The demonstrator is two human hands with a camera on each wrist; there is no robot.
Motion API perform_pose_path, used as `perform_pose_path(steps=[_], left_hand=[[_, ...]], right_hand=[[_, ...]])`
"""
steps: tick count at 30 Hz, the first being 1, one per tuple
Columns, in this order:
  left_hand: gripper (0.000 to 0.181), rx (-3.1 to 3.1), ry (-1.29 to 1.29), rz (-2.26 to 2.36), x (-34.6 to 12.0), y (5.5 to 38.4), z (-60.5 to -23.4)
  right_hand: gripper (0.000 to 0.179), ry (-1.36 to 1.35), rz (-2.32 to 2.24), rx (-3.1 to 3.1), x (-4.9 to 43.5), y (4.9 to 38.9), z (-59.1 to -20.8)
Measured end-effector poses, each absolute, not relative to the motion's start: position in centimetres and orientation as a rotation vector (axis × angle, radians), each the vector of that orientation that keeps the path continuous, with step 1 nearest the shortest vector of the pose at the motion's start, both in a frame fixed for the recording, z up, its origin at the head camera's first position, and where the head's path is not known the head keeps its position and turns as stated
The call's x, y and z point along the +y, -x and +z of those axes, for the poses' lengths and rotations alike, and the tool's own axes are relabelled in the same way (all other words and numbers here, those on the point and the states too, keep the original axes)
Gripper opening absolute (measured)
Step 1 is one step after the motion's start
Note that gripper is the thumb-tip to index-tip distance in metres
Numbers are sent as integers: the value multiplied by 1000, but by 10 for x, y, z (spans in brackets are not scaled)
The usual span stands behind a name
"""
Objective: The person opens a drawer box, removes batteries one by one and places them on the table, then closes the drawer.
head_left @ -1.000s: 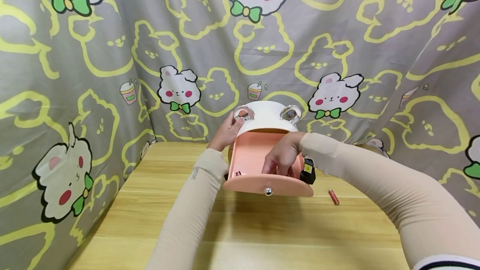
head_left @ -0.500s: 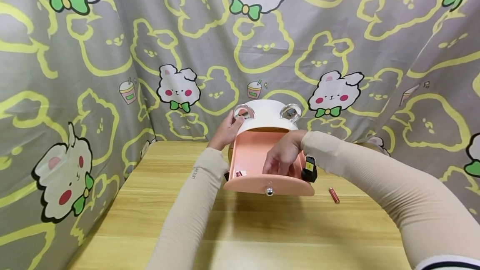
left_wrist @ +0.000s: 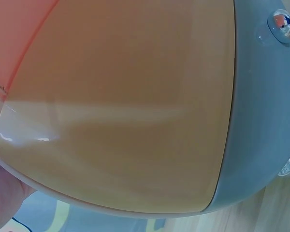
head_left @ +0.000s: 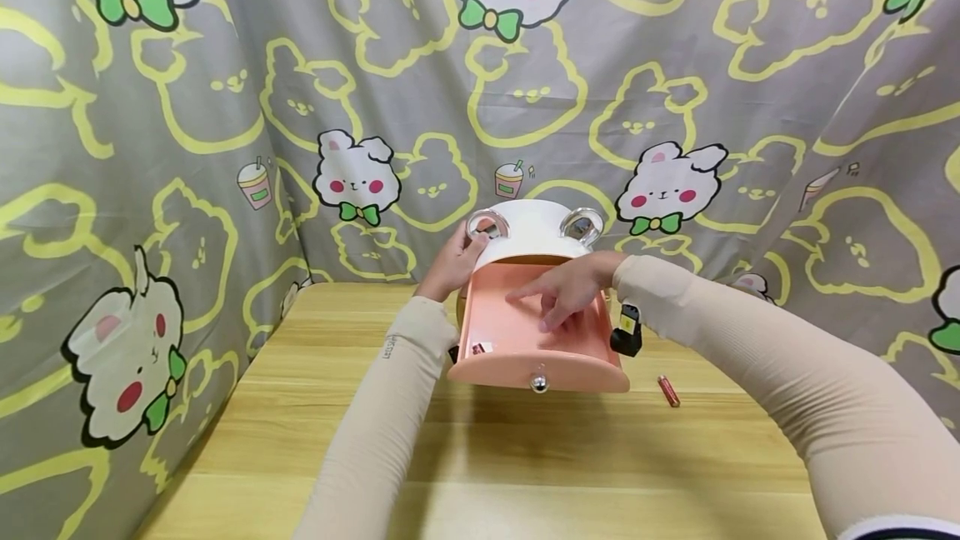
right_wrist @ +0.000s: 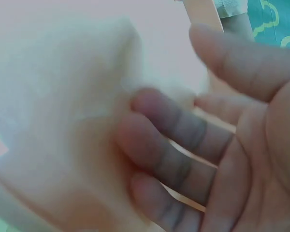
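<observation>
1. Case (head_left: 531,227) near the table's far edge: white on top, with two shiny silver rings (head_left: 596,227).
2. Drawer (head_left: 495,372): salmon pink inside and on its front, with a silver knob (head_left: 538,383).
3. Scrap (head_left: 481,348) in the drawer's near left corner: dark red and white.
4. Small cylinder (head_left: 669,391) towards the table's right edge: red.
5. Table (head_left: 300,440): yellow wood with streaked grain.
6. Sleeves (head_left: 690,307): beige, dark lettering on the left one.
7. Block (head_left: 627,333) at the right wrist: black, yellow patch.
8. Curtain (head_left: 431,98) beyond the table's far edge: grey, patterned with yellow outlines and white, pink-cheeked rabbits in green bows.

Grey bunny-print fabric (head_left: 528,127) hangs behind a wood-grain table (head_left: 540,457).
</observation>
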State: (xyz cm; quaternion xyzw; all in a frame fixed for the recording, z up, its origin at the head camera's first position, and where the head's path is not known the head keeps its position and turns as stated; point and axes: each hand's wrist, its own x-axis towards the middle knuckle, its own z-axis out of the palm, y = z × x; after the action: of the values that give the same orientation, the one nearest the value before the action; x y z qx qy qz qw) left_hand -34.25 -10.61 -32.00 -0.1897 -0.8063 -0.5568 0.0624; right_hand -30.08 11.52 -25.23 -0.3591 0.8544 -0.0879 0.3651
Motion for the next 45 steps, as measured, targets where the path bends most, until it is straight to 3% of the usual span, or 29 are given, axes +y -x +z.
perform_pose_path(steps=[5, 19, 34, 45], left_hand=[[37, -2431, 585, -1685, -106, 342, -321], [46, -2456, 564, -1676, -108, 344, -321], [37, -2456, 562, -1685, -106, 347, -320], [39, -2498, 528, -1615, -107, 345, -321]], right_hand=[[79, 897, -252, 2317, 113, 304, -255], [73, 901, -227, 2508, 104, 300, -252], [78, 917, -191, 2553, 108, 304, -253], [60, 1001, -131, 2495, 115, 305, -253]])
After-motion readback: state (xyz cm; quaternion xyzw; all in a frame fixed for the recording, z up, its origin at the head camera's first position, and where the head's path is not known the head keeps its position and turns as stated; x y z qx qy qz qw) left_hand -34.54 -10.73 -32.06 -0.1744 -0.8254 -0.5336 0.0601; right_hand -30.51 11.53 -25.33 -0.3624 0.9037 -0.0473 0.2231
